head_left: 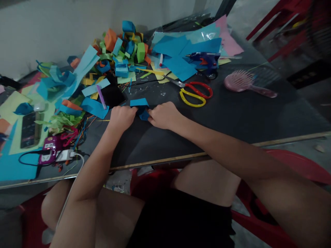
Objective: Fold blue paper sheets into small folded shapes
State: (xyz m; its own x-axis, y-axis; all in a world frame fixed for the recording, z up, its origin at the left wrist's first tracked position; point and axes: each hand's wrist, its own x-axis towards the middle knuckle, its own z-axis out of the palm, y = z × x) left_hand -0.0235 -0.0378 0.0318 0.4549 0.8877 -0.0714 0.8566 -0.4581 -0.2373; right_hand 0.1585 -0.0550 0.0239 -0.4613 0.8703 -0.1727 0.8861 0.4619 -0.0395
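Note:
A small folded piece of blue paper (139, 102) is held between my two hands, just above the dark tabletop. My left hand (122, 119) pinches its left side, knuckles up. From the right, my right hand (164, 115) grips the other side with bent fingers. Part of the folded paper hangs lower between the fingertips, and the fingers hide some of its folds. Beyond my right hand lie scissors (198, 93) with one red and one yellow handle. To the left of my left hand are a blue paper sheet (93, 107) and a purple stick (101, 97).
A heap of folded paper pieces (121, 51) stands by the wall. Blue sheets (178, 48), a blue glue gun (209, 62) and a pink hairbrush (239, 81) lie right. At left are a phone (29, 129), a purple power strip (51, 146) and a white cable (82, 162).

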